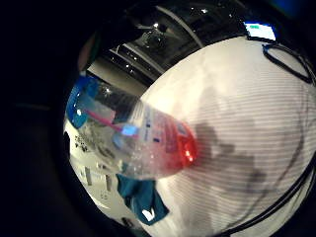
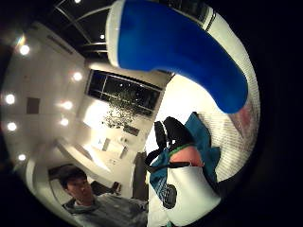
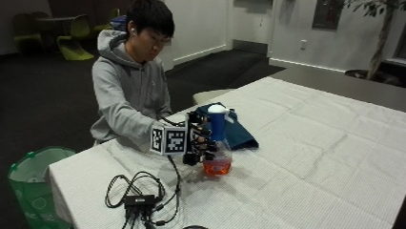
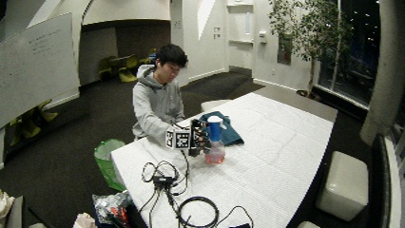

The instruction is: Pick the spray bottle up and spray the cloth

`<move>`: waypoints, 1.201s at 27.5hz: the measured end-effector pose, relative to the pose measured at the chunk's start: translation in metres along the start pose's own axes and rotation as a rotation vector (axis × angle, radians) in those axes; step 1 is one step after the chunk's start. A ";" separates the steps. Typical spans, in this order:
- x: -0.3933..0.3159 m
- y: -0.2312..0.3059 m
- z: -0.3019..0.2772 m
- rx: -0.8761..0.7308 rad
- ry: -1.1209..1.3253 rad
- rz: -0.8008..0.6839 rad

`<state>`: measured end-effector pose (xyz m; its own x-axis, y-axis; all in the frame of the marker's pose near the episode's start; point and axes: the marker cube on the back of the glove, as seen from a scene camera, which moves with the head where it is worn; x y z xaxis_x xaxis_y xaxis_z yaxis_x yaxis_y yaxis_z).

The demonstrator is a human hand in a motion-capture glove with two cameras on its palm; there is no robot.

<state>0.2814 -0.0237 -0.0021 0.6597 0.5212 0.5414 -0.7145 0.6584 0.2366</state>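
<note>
Outside view: gloved right hand (image 3: 198,143) grips clear, blue-topped spray bottle (image 3: 218,143).

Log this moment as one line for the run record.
phase: grasp | right hand: grips spray bottle | bottle: upright, base on white table | teal cloth: behind bottle, flat on table | spray: not yet seen

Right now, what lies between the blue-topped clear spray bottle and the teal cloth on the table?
Nothing: in the outside view only bare white tablecloth separates the spray bottle, gripped by the gloved right hand, from the teal cloth.
</note>
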 end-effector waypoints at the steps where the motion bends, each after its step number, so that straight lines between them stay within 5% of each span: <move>1: 0.001 -0.002 0.003 0.000 -0.004 0.005; 33: -0.009 -0.041 0.070 -0.022 0.007 0.038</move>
<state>0.2886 -0.0932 0.0401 0.6339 0.5496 0.5441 -0.7337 0.6498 0.1985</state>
